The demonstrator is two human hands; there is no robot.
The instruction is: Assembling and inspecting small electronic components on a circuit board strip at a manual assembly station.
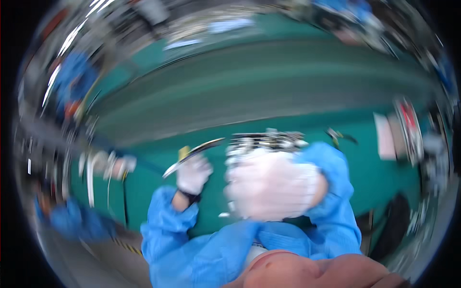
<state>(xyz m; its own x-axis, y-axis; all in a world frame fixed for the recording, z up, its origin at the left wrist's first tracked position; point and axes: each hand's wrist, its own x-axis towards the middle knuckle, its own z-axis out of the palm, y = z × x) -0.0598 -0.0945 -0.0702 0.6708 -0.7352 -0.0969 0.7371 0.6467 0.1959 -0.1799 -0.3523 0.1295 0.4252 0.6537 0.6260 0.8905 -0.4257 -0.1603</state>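
Note:
My left hand [193,174], in a white glove, is closed at the left of my work area. A long thin strip [211,143], silvery with a dark edge, slants across its fingers. A small yellow piece [183,153] shows right by that strip. My right hand [273,185], also gloved in white, is smeared by motion and its fingers cannot be made out. It is over or against a block of rows of small silvery and dark parts [269,139], and covers most of it. Whether it holds anything is hidden.
A green mat [216,211] covers the bench. Small pliers or cutters [338,136] lie to the right, and beyond them a pale pink sheet [385,137]. White rolls or spools [108,164] stand at the left. A grey-green strip [264,81] runs across behind. Co-workers in blue [76,79] sit around.

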